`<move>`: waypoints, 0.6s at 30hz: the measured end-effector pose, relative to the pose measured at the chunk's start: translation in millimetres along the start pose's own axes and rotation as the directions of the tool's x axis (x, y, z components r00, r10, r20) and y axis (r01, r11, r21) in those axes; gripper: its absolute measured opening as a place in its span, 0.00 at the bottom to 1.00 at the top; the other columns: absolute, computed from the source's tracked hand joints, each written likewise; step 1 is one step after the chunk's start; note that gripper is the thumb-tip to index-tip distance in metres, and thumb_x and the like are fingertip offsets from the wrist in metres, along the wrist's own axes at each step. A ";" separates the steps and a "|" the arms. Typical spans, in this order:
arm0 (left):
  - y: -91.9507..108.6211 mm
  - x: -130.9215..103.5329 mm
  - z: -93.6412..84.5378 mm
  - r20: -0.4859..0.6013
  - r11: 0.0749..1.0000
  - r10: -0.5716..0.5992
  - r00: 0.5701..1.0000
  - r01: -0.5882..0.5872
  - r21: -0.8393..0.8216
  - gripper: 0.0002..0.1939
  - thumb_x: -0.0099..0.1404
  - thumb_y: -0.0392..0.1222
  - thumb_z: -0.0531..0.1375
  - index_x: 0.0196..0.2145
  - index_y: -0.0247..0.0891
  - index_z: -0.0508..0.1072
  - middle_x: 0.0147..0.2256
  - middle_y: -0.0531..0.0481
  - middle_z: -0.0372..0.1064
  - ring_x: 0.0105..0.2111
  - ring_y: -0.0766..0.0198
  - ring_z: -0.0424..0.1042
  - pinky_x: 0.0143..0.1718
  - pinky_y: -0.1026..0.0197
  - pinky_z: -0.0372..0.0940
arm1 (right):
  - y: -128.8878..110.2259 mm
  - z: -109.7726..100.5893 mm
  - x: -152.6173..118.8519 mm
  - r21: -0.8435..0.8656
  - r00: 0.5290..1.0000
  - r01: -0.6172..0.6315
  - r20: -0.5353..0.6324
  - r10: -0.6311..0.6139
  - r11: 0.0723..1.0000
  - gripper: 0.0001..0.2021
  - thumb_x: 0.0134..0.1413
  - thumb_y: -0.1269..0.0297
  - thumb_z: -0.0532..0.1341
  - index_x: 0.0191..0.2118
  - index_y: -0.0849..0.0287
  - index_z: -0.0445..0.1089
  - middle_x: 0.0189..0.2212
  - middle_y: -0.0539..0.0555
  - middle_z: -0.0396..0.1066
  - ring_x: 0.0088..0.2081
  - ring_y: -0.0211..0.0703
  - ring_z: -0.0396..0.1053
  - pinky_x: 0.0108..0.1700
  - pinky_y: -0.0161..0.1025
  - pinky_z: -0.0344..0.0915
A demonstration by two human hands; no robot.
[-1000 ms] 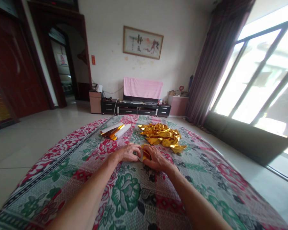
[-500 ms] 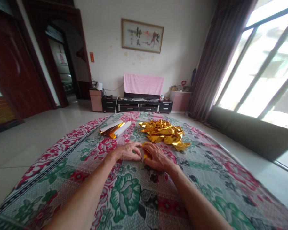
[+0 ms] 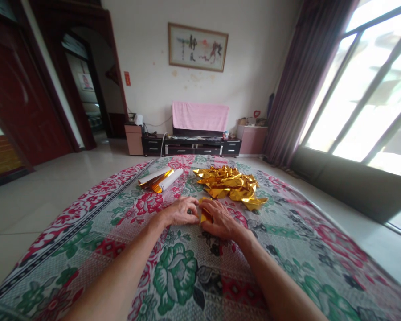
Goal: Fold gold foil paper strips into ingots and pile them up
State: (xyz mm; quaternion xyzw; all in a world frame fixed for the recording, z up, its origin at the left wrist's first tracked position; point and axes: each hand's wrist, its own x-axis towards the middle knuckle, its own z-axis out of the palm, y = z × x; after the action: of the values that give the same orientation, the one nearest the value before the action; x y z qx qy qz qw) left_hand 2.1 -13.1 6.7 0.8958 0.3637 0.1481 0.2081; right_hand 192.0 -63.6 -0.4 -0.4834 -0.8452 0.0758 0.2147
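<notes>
A small piece of gold foil paper [image 3: 206, 216] lies on the patterned tablecloth [image 3: 175, 276], partly hidden beneath my fingers. My right hand [image 3: 220, 219] rests over it, thumb and fingers closed on the paper. At its left edge, my left hand [image 3: 183, 211] has its fingers bent together, their tips at the paper. Just beyond my hands sits a pile of folded gold foil pieces [image 3: 232, 183]. Farther left lie rolled sheets [image 3: 170, 179], white outside and gold inside.
Behind the round table stand a low black cabinet [image 3: 205, 147] and a screen draped with a pink cloth [image 3: 200, 116]. A purple curtain [image 3: 300, 84] and a window are on the right, dark red doors on the left.
The left hand's fingers have curled slightly more at the paper's edge. The right hand has barely moved, and the foil pile looks the same.
</notes>
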 end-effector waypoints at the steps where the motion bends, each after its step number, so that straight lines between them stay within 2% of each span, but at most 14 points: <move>1: -0.2 0.2 0.6 -0.007 1.000 -0.001 1.000 0.001 -0.004 0.07 0.51 0.45 0.61 0.28 0.42 0.75 0.50 0.53 0.62 0.50 0.58 0.59 0.56 0.57 0.49 | 0.2 0.1 0.1 0.001 1.000 0.002 0.000 -0.002 1.000 0.24 0.44 0.65 0.59 0.51 0.56 0.61 0.54 0.57 0.57 0.54 0.50 0.55 0.54 0.48 0.54; 12: 0.7 1.8 2.3 -0.048 0.998 -0.037 0.998 0.034 -0.056 0.07 0.49 0.46 0.62 0.25 0.42 0.75 0.48 0.55 0.63 0.49 0.59 0.61 0.54 0.59 0.52 | 2.0 2.6 0.4 0.052 0.999 0.037 -0.034 -0.035 0.998 0.24 0.43 0.66 0.59 0.50 0.55 0.62 0.53 0.56 0.59 0.53 0.49 0.56 0.54 0.49 0.55; 18: 0.6 3.3 2.8 -0.052 0.998 -0.042 0.998 0.039 -0.048 0.07 0.49 0.46 0.62 0.24 0.41 0.75 0.48 0.55 0.64 0.48 0.59 0.62 0.54 0.60 0.52 | -1.0 -0.3 0.2 0.043 1.000 -0.003 -0.005 0.003 0.999 0.24 0.43 0.66 0.60 0.50 0.57 0.62 0.54 0.57 0.58 0.54 0.51 0.55 0.55 0.50 0.54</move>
State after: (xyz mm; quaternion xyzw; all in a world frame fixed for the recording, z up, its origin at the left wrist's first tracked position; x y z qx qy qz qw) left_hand 5.9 -11.8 5.0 0.8788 0.3836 0.1762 0.2223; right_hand 191.2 -63.9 0.3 -0.4802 -0.8422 0.0931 0.2268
